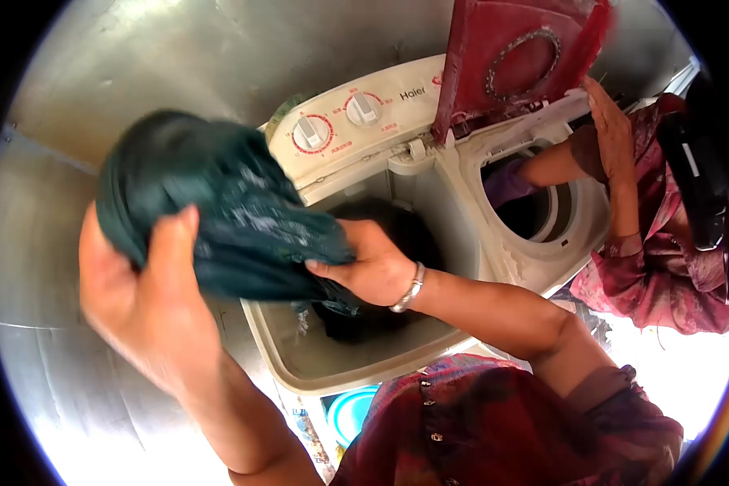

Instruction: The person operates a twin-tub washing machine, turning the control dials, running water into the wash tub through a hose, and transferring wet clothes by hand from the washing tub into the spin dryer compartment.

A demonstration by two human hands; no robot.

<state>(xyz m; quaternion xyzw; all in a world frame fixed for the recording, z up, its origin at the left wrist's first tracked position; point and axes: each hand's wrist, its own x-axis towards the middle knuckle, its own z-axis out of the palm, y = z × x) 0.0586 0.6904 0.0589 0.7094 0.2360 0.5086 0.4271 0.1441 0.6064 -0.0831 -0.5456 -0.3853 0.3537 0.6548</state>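
A bunched dark green cloth (243, 211) hangs above the left tub (300, 364) of a white twin-tub washing machine. My left hand (150, 300) grips its left end, slightly blurred, with the thumb on the near side. Around the cloth's right end my right hand (373, 263) is closed, a silver bracelet on the wrist. Below the cloth, dark fabric (373, 320) lies inside the tub; part of it is hidden by the cloth and my right forearm.
At the right, another person's arm (559, 162) reaches into the spin tub (571, 215), and their other hand (611, 130) is by the raised red lid (518, 65). The control panel (389, 113) has two knobs. Metal walls surround the machine; a blue basin (352, 413) sits below.
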